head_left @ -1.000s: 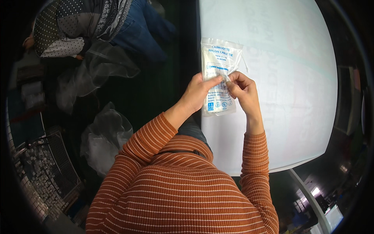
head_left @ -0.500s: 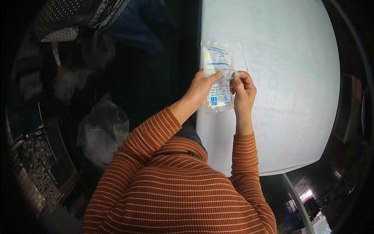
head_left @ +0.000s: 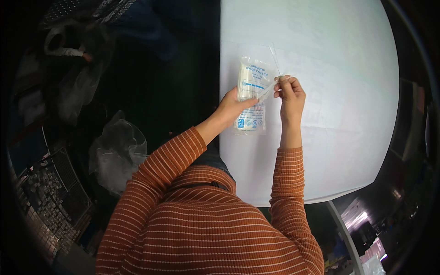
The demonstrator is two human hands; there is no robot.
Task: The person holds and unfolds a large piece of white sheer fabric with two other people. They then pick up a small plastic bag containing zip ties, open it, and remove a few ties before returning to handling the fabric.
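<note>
Bag (head_left: 251, 88) over wht tbl (head_left: 339, 114) (dk flr (head_left: 151, 103)).

White-striped rust-orange top (head_left: 206, 233), ribbed; long sleeves (head_left: 288, 178).

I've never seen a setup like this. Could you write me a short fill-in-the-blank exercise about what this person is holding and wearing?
1. The left hand holds a clear plastic packet printed mostly in ____.
2. The fingers of the ____ hand pinch a pale strip.
3. The rust-orange sleeves are patterned with thin pale ____.
4. The large tabletop is coloured ____.

Missing words: blue; right; stripes; white.
</note>
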